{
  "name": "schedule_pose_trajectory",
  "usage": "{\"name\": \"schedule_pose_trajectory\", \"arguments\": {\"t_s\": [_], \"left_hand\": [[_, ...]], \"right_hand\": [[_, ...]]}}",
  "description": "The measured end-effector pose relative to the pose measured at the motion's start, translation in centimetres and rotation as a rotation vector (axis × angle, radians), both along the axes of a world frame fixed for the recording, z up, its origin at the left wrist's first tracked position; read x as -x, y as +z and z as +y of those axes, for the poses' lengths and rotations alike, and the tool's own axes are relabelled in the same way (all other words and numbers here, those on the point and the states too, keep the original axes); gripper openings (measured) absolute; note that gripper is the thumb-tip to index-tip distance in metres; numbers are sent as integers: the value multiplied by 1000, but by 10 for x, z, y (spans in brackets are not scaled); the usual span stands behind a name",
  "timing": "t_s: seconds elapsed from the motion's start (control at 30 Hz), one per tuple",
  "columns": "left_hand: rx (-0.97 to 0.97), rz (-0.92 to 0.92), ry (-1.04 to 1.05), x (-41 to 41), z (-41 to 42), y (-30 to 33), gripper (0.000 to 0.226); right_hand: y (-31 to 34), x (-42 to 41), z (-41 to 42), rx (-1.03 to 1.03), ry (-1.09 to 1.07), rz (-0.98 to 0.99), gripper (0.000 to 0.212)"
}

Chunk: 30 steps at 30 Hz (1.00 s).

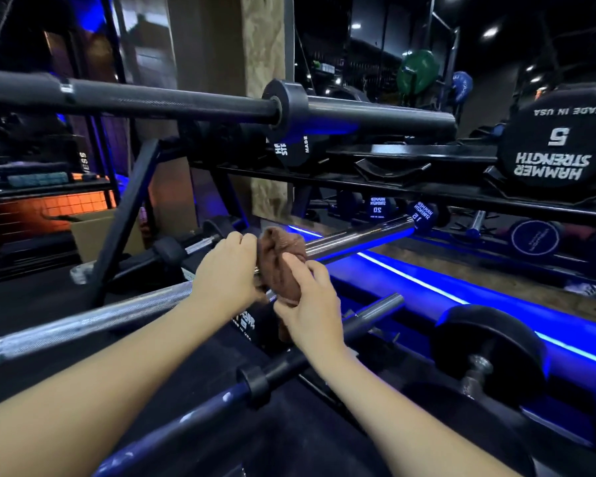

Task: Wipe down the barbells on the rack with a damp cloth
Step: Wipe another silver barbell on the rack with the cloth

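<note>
Meanwhile, a person's left hand (228, 270) is gripping the chrome barbell (355, 237) with fingers curled over its shaft, just left of a bunched brown cloth (280, 258) that is wrapping the bar. Just right of those fingers, the right hand (308, 304) is clutching the cloth's lower folds, fingers curled into the fabric, while the shiny sleeve is stretching up and away to the right beyond the fingertips. Above both hands a black barbell (172, 98) is lying across the rack (410, 187), and below the right wrist a dark bar (289, 364) is running alongside.
</note>
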<state>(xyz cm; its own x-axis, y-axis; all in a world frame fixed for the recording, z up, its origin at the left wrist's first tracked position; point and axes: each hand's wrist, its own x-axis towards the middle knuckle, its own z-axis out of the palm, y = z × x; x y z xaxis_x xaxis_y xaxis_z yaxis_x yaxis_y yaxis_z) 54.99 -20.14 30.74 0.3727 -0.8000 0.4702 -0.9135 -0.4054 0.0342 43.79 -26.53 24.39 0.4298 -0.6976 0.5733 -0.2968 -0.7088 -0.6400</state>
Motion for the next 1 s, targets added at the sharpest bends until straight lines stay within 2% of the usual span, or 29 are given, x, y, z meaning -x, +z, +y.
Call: {"name": "schedule_pose_trajectory", "arguments": {"t_s": [0.1,0.2,0.27,0.37,0.43,0.57,0.63,0.8,0.87,1.0], "left_hand": [[20,5,17,-1,0,4,54],[-20,-3,17,-1,-1,13,50],[-52,57,17,-4,-3,20,50],[-105,256,-3,-18,-10,32,55],[-146,417,-32,-30,-13,38,51],[-76,722,-111,-43,-11,36,42],[-64,686,-169,-46,-8,26,46],[-77,281,-173,-46,4,10,81],[-39,253,-151,-45,5,11,82],[9,317,-140,-41,7,14,81]], "right_hand": [[-1,-1,8,15,40,-8,68],[-2,3,5,4,66,-22,69],[-2,5,4,0,70,-22,70],[-2,7,5,11,74,-22,70],[5,8,4,14,69,1,75],[23,3,-1,39,44,86,90],[29,-2,-1,32,43,177,83],[32,-9,6,-19,55,188,68],[26,-9,9,-51,80,143,67],[15,0,12,-126,127,90,65]]}}
